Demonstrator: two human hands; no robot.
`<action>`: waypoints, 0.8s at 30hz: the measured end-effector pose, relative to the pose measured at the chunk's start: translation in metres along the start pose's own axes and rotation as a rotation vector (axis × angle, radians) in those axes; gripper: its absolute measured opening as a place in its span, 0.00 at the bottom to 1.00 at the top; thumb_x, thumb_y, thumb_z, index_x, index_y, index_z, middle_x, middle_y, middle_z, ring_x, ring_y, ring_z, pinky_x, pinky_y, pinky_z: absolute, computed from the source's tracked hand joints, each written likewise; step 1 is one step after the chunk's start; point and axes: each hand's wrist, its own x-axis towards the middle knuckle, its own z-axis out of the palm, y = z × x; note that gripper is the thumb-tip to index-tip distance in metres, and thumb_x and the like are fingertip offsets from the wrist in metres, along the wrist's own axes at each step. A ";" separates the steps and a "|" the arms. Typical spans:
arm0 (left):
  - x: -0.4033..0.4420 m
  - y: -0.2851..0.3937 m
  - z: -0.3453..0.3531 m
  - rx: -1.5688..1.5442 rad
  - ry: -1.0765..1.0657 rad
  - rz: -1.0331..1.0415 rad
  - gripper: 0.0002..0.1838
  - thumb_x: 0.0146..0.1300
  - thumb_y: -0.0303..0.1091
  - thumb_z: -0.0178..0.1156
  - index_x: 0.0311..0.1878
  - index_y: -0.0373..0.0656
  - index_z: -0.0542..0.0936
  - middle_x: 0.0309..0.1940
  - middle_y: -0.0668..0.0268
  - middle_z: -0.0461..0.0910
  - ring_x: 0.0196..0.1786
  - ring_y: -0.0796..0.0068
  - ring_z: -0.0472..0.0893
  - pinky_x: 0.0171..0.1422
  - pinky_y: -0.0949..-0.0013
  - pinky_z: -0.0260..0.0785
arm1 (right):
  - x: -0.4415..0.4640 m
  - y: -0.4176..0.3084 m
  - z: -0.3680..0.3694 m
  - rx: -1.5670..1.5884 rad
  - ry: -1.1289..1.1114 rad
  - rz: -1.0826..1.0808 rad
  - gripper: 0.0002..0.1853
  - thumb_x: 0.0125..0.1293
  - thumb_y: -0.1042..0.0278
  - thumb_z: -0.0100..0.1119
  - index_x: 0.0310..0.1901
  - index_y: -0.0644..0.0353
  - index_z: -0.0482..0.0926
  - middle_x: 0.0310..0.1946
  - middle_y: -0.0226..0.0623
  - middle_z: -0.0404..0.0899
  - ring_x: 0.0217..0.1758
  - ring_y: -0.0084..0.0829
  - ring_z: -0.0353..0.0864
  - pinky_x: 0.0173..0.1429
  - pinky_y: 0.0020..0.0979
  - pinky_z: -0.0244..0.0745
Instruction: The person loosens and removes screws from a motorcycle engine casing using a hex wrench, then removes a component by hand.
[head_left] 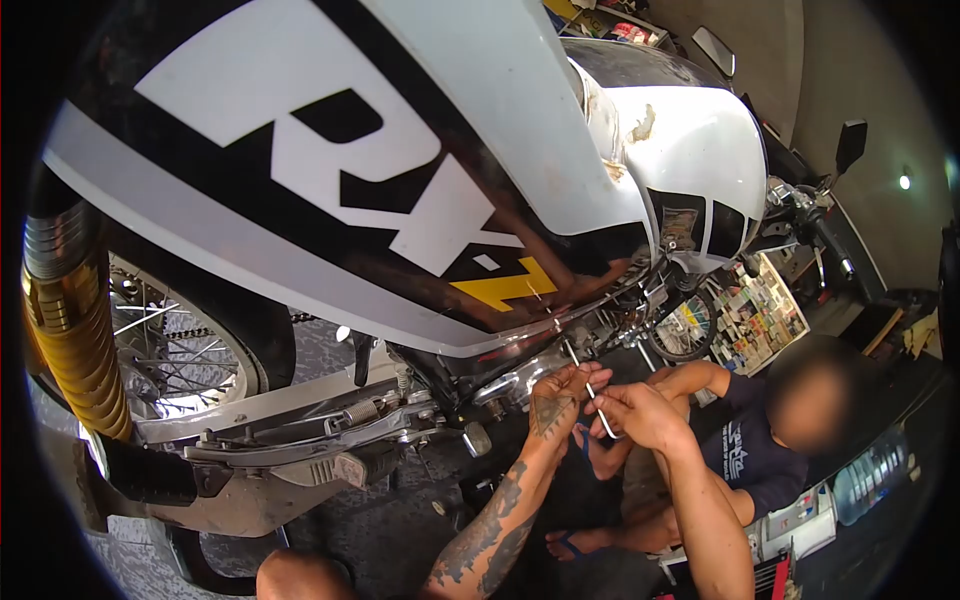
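Observation:
My tattooed left hand [560, 396] is beside the motorcycle engine [535, 375], its fingers round the shaft of a long silver L-shaped wrench [592, 396]. Farther down the same tool, my right hand [643, 414] grips it near the bent end, with thumb and fingers pinched together. The shaft points up toward the engine side; I cannot tell whether its tip sits on a fastener. Above both hands spreads the motorcycle's side panel [340, 190], white, black and grey with large lettering and a yellow mark.
Another person in a dark shirt [745, 440] crouches at the right, close to my right hand. The rear wheel [170, 335] and footpeg [477, 438] are at the left. A white fuel tank [700, 130], a blue water bottle [870, 475] and a parts display board [765, 315] are also around.

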 end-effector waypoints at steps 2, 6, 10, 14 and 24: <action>0.000 0.001 -0.001 -0.012 -0.039 -0.013 0.18 0.68 0.39 0.55 0.48 0.31 0.76 0.45 0.53 0.82 0.48 0.67 0.82 0.52 0.70 0.74 | -0.001 -0.011 -0.003 -0.025 -0.021 0.021 0.10 0.68 0.69 0.54 0.38 0.69 0.78 0.25 0.34 0.82 0.29 0.21 0.80 0.33 0.21 0.74; -0.003 0.003 0.001 -0.083 -0.112 -0.002 0.20 0.70 0.42 0.52 0.52 0.32 0.75 0.47 0.53 0.81 0.49 0.68 0.81 0.54 0.70 0.73 | -0.001 -0.021 -0.004 -0.202 0.051 0.044 0.10 0.66 0.67 0.58 0.38 0.67 0.79 0.23 0.31 0.81 0.26 0.19 0.79 0.26 0.21 0.70; -0.002 0.003 0.001 -0.032 0.057 -0.063 0.17 0.69 0.37 0.55 0.51 0.32 0.76 0.45 0.54 0.82 0.48 0.69 0.81 0.54 0.71 0.73 | 0.012 0.007 0.003 -0.246 0.114 0.082 0.10 0.66 0.66 0.59 0.38 0.66 0.78 0.23 0.30 0.81 0.24 0.17 0.77 0.24 0.20 0.68; 0.001 -0.002 -0.003 -0.041 0.080 -0.003 0.15 0.68 0.35 0.56 0.50 0.32 0.76 0.43 0.54 0.82 0.48 0.69 0.81 0.54 0.71 0.73 | 0.003 -0.007 0.009 -0.116 0.146 -0.017 0.10 0.67 0.67 0.56 0.39 0.66 0.78 0.22 0.29 0.79 0.21 0.16 0.73 0.23 0.19 0.64; -0.002 0.003 0.000 -0.103 0.031 -0.037 0.14 0.69 0.34 0.54 0.49 0.32 0.75 0.43 0.56 0.82 0.33 0.76 0.80 0.31 0.78 0.72 | 0.015 -0.007 0.011 -0.173 0.200 0.051 0.09 0.63 0.68 0.60 0.36 0.67 0.81 0.23 0.34 0.82 0.27 0.21 0.81 0.34 0.25 0.76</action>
